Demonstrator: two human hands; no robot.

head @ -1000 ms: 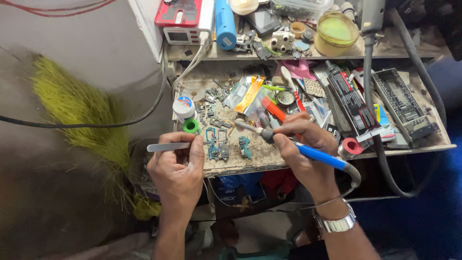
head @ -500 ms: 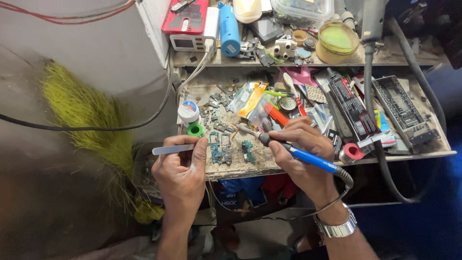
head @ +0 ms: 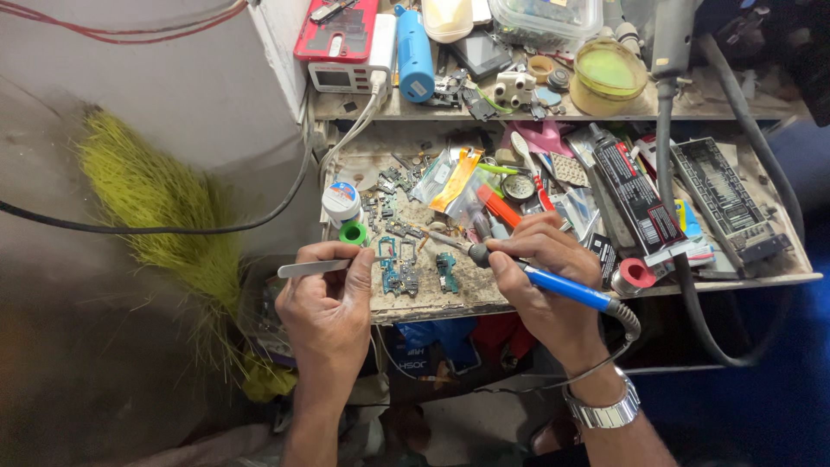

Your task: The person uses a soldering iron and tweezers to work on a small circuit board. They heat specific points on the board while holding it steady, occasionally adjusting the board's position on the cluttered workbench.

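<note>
My right hand (head: 540, 268) grips a blue-handled soldering iron (head: 553, 284), its metal tip pointing left over the small green circuit boards (head: 415, 270) on the worn bench top. My left hand (head: 328, 298) pinches silver tweezers (head: 313, 268) that lie level and stick out to the left, just beside the bench's left front corner. The boards lie between the two hands. A steel watch sits on my right wrist.
A small white tin (head: 341, 201) and a green ring (head: 353, 232) stand left of the boards. Tubes, packets, a red tape roll (head: 635, 274) and a dark tray (head: 722, 195) crowd the bench's right. A shelf behind holds a blue cylinder (head: 415, 43) and a yellow bowl (head: 607, 76). A yellow-green broom (head: 164, 207) leans at left.
The view has shifted slightly; both hands keep their grips and stay nearly in place, with the iron's tip holding above the boards.
</note>
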